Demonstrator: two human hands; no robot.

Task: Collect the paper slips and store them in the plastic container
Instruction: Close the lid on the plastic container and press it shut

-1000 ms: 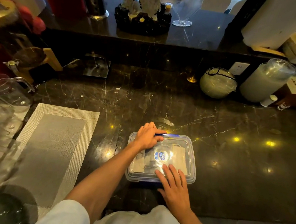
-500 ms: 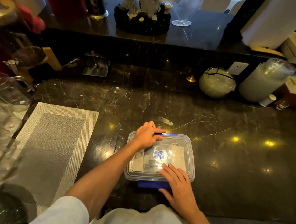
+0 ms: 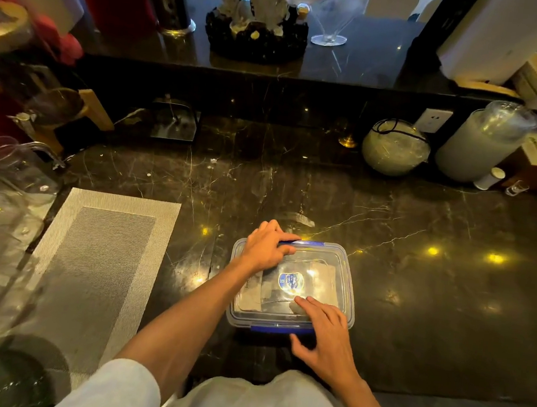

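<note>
A clear plastic box (image 3: 345, 277) sits on the dark table (image 3: 432, 303), close to the person and a little right of the middle. Its clear lid (image 3: 320, 262) is on top, with a round blue sticker (image 3: 290, 281) in the middle. Through the lid you can see pale paper slips (image 3: 252, 296) lying flat inside the box. The left hand (image 3: 267, 248) rests on the far left corner of the lid, with its fingers curled down over the far edge by a blue clip (image 3: 309, 242). It presses on the lid and holds nothing else. The right hand (image 3: 324, 338) is at the near right corner. Its fingers lie spread and flat on the lid, and its thumb (image 3: 300, 347) sticks out below the near edge, just beside the other blue clip (image 3: 280, 330). It is open and grips nothing. Both arms are bare, and a white sleeve (image 3: 118, 389) shows on the left one. A grey mat (image 3: 94, 268) lies on the table to the left of the box, apart from it. A clear jug (image 3: 15, 170) stands farther left. At the back right of the table are a round glass bowl (image 3: 395, 147) and a tall pale jar (image 3: 479, 142), side by side. A white coral piece (image 3: 258, 6) stands on the shelf behind.
</note>
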